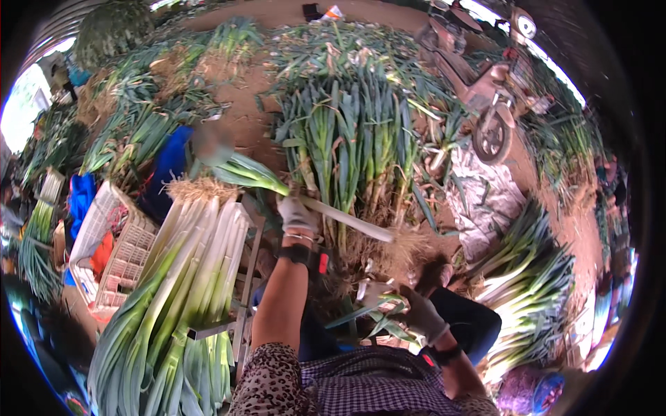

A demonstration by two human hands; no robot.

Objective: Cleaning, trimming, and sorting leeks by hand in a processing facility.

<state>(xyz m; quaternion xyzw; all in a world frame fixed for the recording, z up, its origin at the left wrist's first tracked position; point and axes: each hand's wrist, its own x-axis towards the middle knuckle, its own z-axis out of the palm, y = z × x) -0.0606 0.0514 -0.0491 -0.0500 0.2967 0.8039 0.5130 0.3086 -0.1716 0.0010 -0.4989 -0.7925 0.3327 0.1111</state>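
My left hand (298, 212), in a pale glove, is closed around the shank of a leek (350, 220). The leek lies slanted, its green leaves up to the left and its bushy roots to the right. Lower down, my gloved right hand (423, 316) is closed on loose green leek leaves (385, 319), above my lap. To my left, a thick row of leeks (198, 256) rests on a metal frame (246, 291), roots away from me and leaves toward me. Straight ahead, more untrimmed leeks (347, 132) stand bunched upright, dry roots down.
A white wicker basket (128, 260) holding something orange stands at the left. On the right lie a pale sack (485, 201) and another heap of leeks (524, 298). A motorbike (475, 83) is parked behind. A person in blue (170, 163) is close by, beyond the left row.
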